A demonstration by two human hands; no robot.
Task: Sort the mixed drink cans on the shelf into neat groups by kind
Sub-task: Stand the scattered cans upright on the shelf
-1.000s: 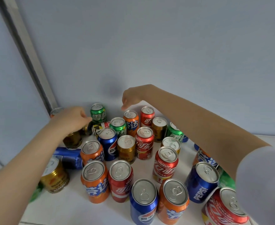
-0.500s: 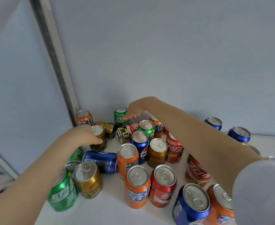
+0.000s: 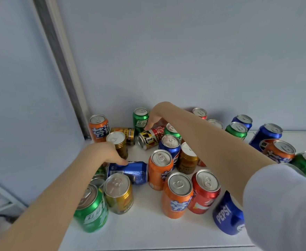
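Mixed drink cans stand and lie on the white shelf [image 3: 145, 230]. My left hand [image 3: 104, 153] rests fingertips-down on a blue Pepsi can [image 3: 130, 172] lying on its side, beside an upright gold can [image 3: 118, 144]. Whether the hand grips the blue can is hidden by its back. My right hand [image 3: 154, 117] reaches to the back, its fingers spread and pointing down over a red can with a black-and-yellow pattern [image 3: 151, 137] that lies on its side, next to an upright green can [image 3: 140, 118]. It holds nothing.
Orange cans [image 3: 175, 200], a red can [image 3: 205, 192], a green can [image 3: 92, 209] and a gold can [image 3: 119, 194] stand in front. A Pepsi can [image 3: 226, 218] stands under my right forearm. More cans crowd the right side. A wall corner post [image 3: 63, 66] bounds the left.
The view shifted, so the cans now sit lower and farther right. My left hand moved from the upright gold can down onto the lying blue can. My right hand lowered toward the lying red can.
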